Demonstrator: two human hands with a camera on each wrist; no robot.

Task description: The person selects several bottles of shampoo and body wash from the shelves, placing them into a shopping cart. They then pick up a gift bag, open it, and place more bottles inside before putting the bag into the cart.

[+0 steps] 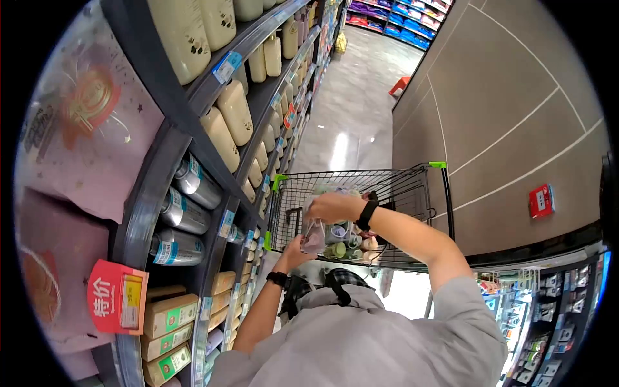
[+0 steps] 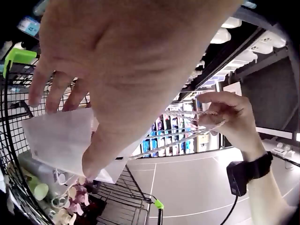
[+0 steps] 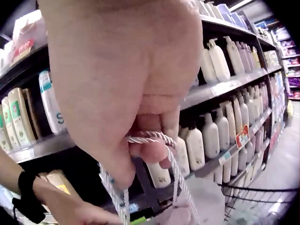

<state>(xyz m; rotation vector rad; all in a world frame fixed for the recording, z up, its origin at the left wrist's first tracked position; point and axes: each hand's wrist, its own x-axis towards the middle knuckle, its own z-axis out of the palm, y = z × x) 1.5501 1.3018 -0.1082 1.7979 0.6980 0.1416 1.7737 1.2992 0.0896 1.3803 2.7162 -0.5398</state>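
A small pale gift bag (image 1: pixel 314 238) with twisted white cord handles hangs over the cart's near-left part. My left hand (image 1: pixel 294 254) grips the bag; in the left wrist view that hand (image 2: pixel 126 65) has its thumb on the near face of the white bag (image 2: pixel 61 140) and its fingers behind it. Above the bag, my right hand (image 1: pixel 338 208) holds the handles. The right wrist view has the right hand (image 3: pixel 126 70) pinching the cords (image 3: pixel 176 173) between thumb and fingers. The bag's inside is hidden.
A shopping cart (image 1: pixel 284 222) holds several small items, including a green cup (image 2: pixel 40 191) and pink pieces. Shelves of cream bottles (image 1: pixel 235 111) run along the left, with silver bottles (image 1: pixel 184 210) nearer. A tiled wall (image 1: pixel 503 97) stands right; grey floor (image 1: pixel 348 84) lies ahead.
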